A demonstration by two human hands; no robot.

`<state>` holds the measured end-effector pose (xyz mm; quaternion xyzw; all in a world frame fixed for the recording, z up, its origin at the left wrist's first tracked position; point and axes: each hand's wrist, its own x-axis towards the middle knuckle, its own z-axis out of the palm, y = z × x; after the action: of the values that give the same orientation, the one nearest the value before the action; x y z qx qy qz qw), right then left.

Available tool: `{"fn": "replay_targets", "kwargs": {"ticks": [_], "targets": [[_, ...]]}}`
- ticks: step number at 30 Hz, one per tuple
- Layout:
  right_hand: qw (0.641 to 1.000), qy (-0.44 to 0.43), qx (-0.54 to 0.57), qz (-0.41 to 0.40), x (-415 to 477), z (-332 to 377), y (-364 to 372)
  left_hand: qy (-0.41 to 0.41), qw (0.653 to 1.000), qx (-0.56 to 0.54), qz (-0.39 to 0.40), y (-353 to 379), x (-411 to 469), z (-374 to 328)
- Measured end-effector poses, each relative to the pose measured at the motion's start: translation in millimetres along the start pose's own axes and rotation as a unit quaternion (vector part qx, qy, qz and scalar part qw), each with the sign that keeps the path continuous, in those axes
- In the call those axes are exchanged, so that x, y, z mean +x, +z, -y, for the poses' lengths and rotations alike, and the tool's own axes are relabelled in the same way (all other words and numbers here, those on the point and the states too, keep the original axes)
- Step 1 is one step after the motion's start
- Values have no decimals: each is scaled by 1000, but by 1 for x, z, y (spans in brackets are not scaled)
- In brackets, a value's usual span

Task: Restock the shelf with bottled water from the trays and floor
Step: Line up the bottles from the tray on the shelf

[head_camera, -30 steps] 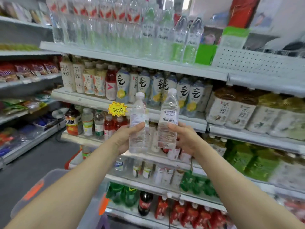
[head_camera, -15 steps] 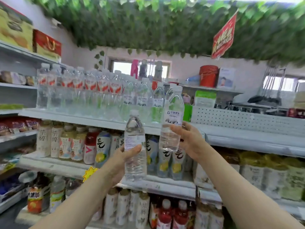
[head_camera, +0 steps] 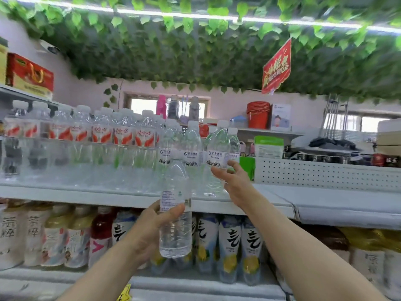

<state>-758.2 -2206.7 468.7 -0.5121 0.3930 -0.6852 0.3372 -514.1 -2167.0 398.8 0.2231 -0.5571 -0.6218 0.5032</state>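
Observation:
My left hand (head_camera: 152, 227) grips a clear water bottle (head_camera: 175, 235) by its middle, upright, in front of the top shelf's edge (head_camera: 108, 194). My right hand (head_camera: 236, 185) reaches up and holds a second water bottle (head_camera: 218, 146) with thumb and fingers round its lower label. That bottle stands at the right end of the water row, its base at the shelf surface. Beside it stand matching blue-label bottles (head_camera: 191, 148). Several red-label water bottles (head_camera: 102, 135) fill the shelf to the left.
A white perforated panel (head_camera: 325, 174) bounds the water row on the right, with a green box (head_camera: 269, 146) behind it. Below, a shelf holds tea and soda bottles (head_camera: 230, 242). A red bucket (head_camera: 258, 115) and pots sit further back.
Both hands rose from the lower shelves to the top one. My right hand carried its bottle forward to the right end of the water row; the left bottle stayed lower, in front.

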Motion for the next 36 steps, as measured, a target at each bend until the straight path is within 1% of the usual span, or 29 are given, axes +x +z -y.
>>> {"fn": "replay_targets", "kwargs": {"ticks": [3, 12, 23, 28, 30, 32, 34, 36], "targets": [[1000, -2, -20, 1, 8, -8, 4, 1, 1000, 12, 22, -6, 8, -3], [995, -8, -96, -3, 23, -14, -5, 14, 998, 7, 56, -6, 23, -14], [991, -29, -133, 0, 14, -14, -3, 29, 998, 12, 58, 3, 18, -20], [981, -55, -180, -34, -5, -9, -4, 30, 998, -7, 49, 23, 15, -15], [985, -64, -151, -50, -22, -3, -9, 30, 999, -16, 42, 35, 12, -12], [995, -48, -82, -42, -41, 3, -15, 33, 998, -23, 42, 47, 9, -9], [1000, -10, -11, -7, -63, 6, -21, 40, 997, -39, 44, 64, 6, -6], [997, 56, 35, 42, -84, 7, -27, 43, 997, -57, 40, 81, 4, -3]]}}
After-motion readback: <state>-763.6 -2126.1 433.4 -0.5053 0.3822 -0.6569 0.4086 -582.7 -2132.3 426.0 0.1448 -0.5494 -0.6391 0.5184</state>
